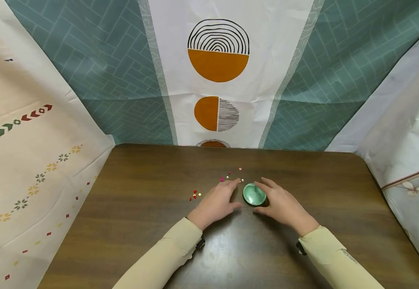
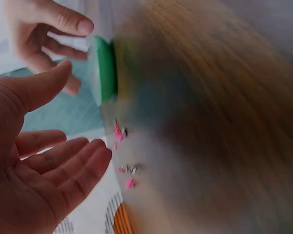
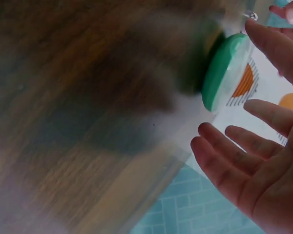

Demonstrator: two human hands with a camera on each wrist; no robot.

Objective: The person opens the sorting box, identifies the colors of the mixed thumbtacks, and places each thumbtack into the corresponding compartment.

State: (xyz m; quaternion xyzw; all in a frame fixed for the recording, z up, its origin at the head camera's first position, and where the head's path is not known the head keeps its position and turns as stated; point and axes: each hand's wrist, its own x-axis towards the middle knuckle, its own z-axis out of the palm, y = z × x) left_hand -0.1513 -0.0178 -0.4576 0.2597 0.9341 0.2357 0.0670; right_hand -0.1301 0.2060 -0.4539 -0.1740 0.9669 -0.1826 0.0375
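A small round green container (image 1: 254,194) with a pale, glossy top sits on the brown table. My right hand (image 1: 283,204) is at its right side, fingers apart and slightly bent, fingertips right at the rim in the head view. The left hand (image 1: 216,204) hovers to the left of the container, thumb and fingers spread with nothing between them. In the left wrist view the green side wall of the container (image 2: 106,70) shows beyond the left thumb. The right wrist view shows the container (image 3: 224,73) between the right thumb and fingers, with a gap around it.
Several tiny red and gold pieces (image 1: 194,195) lie left of the left hand. Beyond its fingertips are more small pink pieces (image 1: 222,179), with gold and silver ones near them. A patterned cloth (image 1: 216,88) hangs behind the wooden table (image 1: 141,172), and cloths hang at both sides.
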